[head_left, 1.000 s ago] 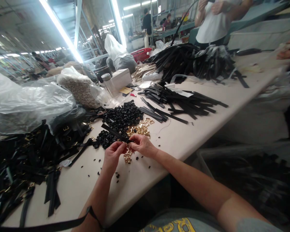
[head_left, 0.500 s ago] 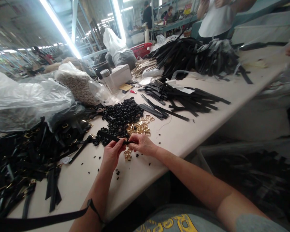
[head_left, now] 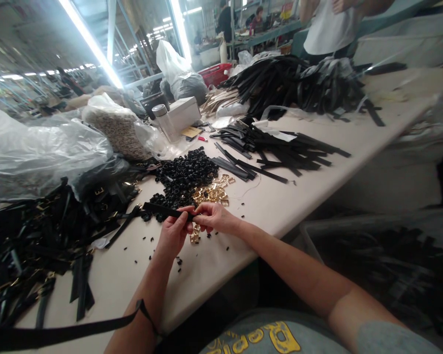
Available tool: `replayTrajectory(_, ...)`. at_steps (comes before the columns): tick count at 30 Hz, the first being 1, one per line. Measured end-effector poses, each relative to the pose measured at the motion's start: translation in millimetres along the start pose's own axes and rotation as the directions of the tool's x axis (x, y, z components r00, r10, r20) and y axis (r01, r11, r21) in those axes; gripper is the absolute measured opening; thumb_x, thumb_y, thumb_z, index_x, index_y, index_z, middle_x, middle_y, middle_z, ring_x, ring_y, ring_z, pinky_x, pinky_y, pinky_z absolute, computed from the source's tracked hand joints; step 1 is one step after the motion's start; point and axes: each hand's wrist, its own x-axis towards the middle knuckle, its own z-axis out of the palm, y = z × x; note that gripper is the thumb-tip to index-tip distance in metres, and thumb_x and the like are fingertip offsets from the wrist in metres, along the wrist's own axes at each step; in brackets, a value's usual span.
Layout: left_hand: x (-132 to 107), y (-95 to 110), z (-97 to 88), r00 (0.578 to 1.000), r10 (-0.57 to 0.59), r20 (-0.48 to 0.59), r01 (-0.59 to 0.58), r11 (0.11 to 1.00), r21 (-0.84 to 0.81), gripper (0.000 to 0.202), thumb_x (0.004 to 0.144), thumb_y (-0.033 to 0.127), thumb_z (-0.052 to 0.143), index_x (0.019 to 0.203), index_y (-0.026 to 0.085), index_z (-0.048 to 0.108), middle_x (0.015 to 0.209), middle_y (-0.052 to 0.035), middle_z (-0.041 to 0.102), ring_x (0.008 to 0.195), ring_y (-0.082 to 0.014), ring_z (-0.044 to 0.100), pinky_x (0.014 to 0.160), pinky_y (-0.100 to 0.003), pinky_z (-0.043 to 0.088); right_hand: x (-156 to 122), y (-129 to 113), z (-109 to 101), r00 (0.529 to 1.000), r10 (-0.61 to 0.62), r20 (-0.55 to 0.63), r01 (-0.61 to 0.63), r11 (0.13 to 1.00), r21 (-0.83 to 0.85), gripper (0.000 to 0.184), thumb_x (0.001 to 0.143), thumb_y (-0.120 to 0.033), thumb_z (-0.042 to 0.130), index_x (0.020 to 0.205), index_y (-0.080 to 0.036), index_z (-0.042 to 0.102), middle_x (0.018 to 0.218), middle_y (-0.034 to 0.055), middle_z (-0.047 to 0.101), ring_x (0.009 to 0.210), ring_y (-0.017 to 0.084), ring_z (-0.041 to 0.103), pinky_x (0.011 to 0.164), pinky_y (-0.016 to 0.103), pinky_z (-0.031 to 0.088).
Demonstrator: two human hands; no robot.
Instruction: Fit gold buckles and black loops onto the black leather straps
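A flat black strap (head_left: 160, 210) is held between both hands above the table. My left hand (head_left: 174, 232) pinches it from below, thumb on top, and its free end points up to the left. At the strap's right end, my right hand (head_left: 214, 218) has its fingers closed on it; the fingers hide that end. Just behind the hands lie a heap of small black loops (head_left: 188, 172) and a pile of gold buckles (head_left: 212, 191). A few more gold buckles (head_left: 195, 235) rest right under my hands.
Black straps with buckles (head_left: 59, 236) are heaped on the left, beneath clear plastic bags (head_left: 40, 152). Loose black strips (head_left: 276, 147) lie farther back on the table (head_left: 280, 211). A bottle (head_left: 164, 122) stands by a white box (head_left: 184, 115). Another person (head_left: 330, 29) stands across the table.
The strap has shifted slightly left, and my right hand's fingers have moved in closer to my left hand. Both hands keep their hold on it.
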Motion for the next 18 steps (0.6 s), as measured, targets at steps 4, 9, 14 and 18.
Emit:
replayTrajectory(4, 1.4, -0.8, 2.1, 0.997, -0.043, -0.063, 0.044, 0.999, 0.011, 0.040, 0.066, 0.038, 0.081, 0.098, 0.015, 0.073, 0.081, -0.0033, 0.069, 0.049, -0.0052, 0.056, 0.047, -0.018, 0.048, -0.2, -0.4, 1.0, 0.999, -0.020, -0.036, 0.018, 0.999, -0.033, 0.017, 0.078, -0.027, 0.069, 0.082, -0.016, 0.056, 0.057, -0.0053, 0.060, 0.047, 0.006, 0.057, 0.042, 0.014, 0.045)
replayTrajectory(9, 5.0, -1.7, 0.6, 0.967, -0.058, -0.246, 0.064, 0.998, 0.018, 0.039, 0.053, 0.034, 0.089, 0.078, 0.013, 0.069, 0.064, 0.0014, 0.066, 0.047, -0.0064, 0.057, 0.048, -0.017, 0.048, -1.4, -2.7, 1.7, 0.996, -0.080, -0.042, 0.075, 0.991, -0.108, 0.013, 0.078, -0.023, 0.064, 0.075, -0.016, 0.053, 0.048, -0.0077, 0.055, 0.039, 0.005, 0.049, 0.039, 0.014, 0.040)
replayTrajectory(14, 6.2, -3.0, -1.3, 0.952, -0.171, -0.255, 0.149, 0.983, -0.102, 0.039, 0.046, 0.028, 0.092, 0.071, 0.012, 0.067, 0.065, -0.0002, 0.069, 0.047, -0.0067, 0.058, 0.046, -0.016, 0.048, -2.1, -4.2, 0.7, 0.993, -0.105, -0.062, 0.089, 0.971, -0.221, 0.009, 0.077, -0.017, 0.061, 0.073, -0.017, 0.053, 0.049, -0.0073, 0.055, 0.040, 0.006, 0.050, 0.040, 0.015, 0.039)
replayTrajectory(18, 5.0, -5.0, 0.6, 0.942, -0.194, -0.273, 0.171, 0.980, -0.103, 0.038, 0.044, 0.026, 0.092, 0.072, 0.010, 0.071, 0.066, -0.0028, 0.070, 0.052, -0.0089, 0.063, 0.051, -0.017, 0.052, -1.3, -0.7, -0.6, 0.975, -0.174, -0.135, 0.111, 0.917, -0.382, 0.008, 0.076, -0.015, 0.061, 0.073, -0.018, 0.053, 0.050, -0.0067, 0.056, 0.041, 0.006, 0.052, 0.041, 0.015, 0.037)
